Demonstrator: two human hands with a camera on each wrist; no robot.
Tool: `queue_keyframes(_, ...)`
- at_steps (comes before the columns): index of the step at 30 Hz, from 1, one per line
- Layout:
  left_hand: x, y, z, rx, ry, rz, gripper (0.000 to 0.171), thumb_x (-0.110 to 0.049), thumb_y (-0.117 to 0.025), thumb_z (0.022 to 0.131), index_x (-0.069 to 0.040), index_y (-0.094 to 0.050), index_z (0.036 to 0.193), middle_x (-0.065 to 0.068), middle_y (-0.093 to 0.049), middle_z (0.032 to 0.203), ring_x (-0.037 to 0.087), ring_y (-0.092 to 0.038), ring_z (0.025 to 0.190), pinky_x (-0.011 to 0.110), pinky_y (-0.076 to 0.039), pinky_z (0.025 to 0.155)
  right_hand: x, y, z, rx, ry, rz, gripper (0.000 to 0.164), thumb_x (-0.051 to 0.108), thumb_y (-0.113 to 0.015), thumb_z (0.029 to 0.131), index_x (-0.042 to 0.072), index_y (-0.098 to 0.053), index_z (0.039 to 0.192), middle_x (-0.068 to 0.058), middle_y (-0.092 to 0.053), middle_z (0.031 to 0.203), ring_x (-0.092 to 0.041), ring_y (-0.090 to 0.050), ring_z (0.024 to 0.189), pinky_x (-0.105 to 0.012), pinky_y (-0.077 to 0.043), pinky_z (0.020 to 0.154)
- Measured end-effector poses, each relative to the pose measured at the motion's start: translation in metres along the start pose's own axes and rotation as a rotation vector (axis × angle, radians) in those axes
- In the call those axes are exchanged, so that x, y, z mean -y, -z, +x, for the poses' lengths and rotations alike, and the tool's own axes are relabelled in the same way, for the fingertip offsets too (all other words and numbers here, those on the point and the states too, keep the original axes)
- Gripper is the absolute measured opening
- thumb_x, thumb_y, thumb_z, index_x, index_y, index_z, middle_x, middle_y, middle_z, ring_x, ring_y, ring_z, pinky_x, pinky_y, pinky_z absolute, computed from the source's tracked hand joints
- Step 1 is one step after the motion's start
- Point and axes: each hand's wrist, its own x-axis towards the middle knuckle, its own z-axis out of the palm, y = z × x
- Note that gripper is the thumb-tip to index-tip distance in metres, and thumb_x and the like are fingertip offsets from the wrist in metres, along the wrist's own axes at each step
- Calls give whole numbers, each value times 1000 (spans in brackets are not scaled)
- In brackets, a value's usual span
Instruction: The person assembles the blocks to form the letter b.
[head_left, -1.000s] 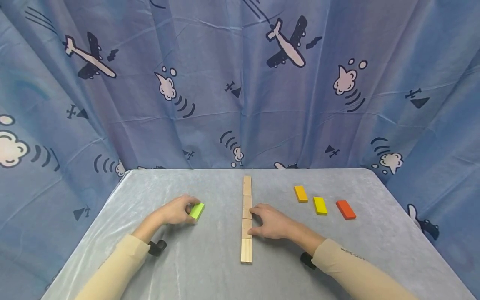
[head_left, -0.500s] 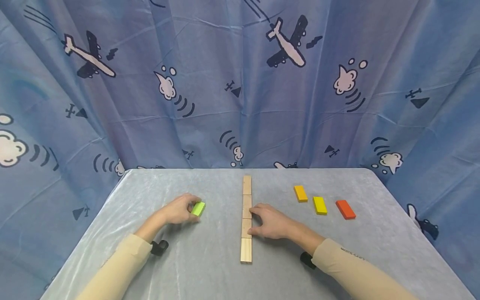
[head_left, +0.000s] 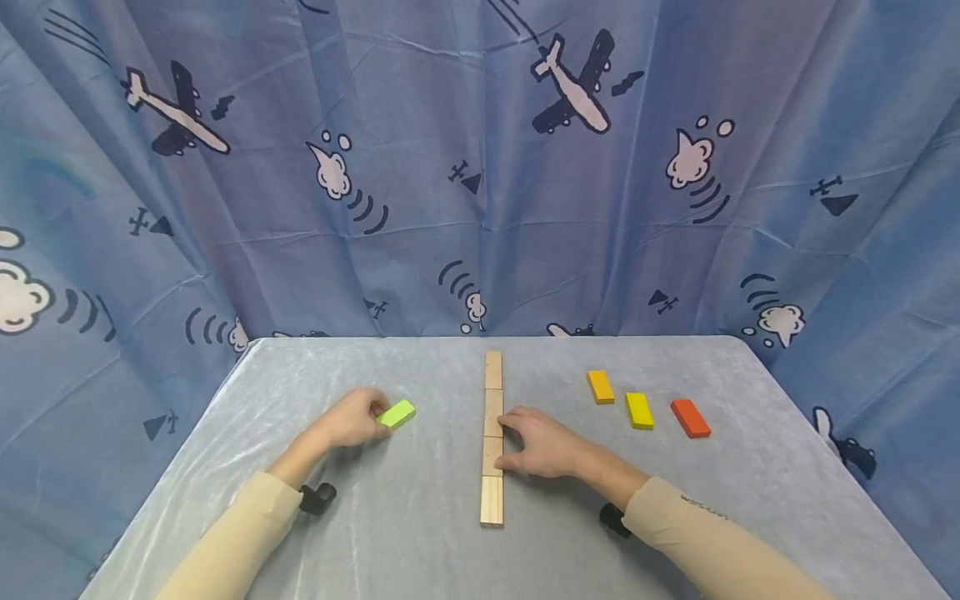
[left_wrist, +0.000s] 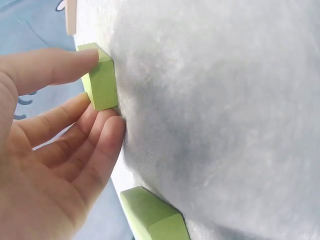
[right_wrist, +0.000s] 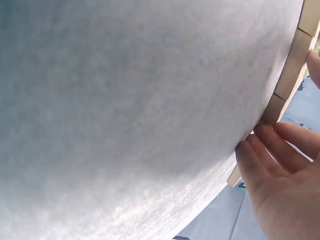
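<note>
On the left half of the table, my left hand (head_left: 354, 417) pinches a lime-green wooden block (head_left: 397, 414) between thumb and fingers. The left wrist view shows the thumb on one end of that block, with a second green block (left_wrist: 155, 220) standing nearer the wrist. In the middle, several plain wooden blocks (head_left: 492, 502) lie end to end in a straight row that runs away from me. The thumb and fingertips of my right hand (head_left: 542, 443) touch the right side of this row, spread along its two middle blocks.
To the right of the row lie an orange block (head_left: 601, 387), a yellow block (head_left: 640, 411) and a red block (head_left: 691, 418). A grey cloth covers the table (head_left: 420, 542). Behind it hangs a blue curtain (head_left: 405, 275) with airplane prints.
The green block in my left hand has turned clockwise, and more of it now sticks out to the right of the fingers. My right hand and the wooden row have stayed put.
</note>
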Motion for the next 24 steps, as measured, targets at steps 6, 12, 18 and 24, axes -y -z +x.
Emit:
queue_keyframes(6, -1, -3, 3, -9, -9, 2, 36, -10, -83, 76, 3, -70, 106, 9, -69, 96, 22, -64, 90, 41, -54, 82, 1, 1, 0, 4, -4, -6, 71, 37, -78, 87, -4, -55, 141, -18, -55, 142, -34, -49, 134, -48, -38, 113)
queue_keyframes(12, -2, -5, 5, -13, -52, -16, 34, -7, -80, 75, 2, -70, 107, 7, -67, 95, 18, -61, 87, 38, -53, 79, 1, 0, 0, 7, -21, 5, 71, 38, -78, 87, -2, -55, 141, -16, -55, 143, -33, -50, 134, -47, -39, 113)
queue_keyframes(18, -10, -6, 7, -13, -89, -17, 34, -5, -77, 75, 0, -70, 108, 6, -66, 96, 18, -60, 88, 38, -52, 80, 1, 0, 0, -6, -8, 19, 71, 37, -79, 86, -4, -56, 140, -18, -55, 143, -34, -49, 135, -48, -38, 113)
queue_keyframes(24, -16, -10, 11, -25, -148, -30, 32, -5, -76, 75, 0, -71, 107, 5, -66, 95, 17, -60, 87, 37, -52, 80, 1, 0, 0, -13, 13, 17, 71, 35, -80, 86, -5, -56, 139, -18, -56, 141, -34, -50, 133, -48, -39, 113)
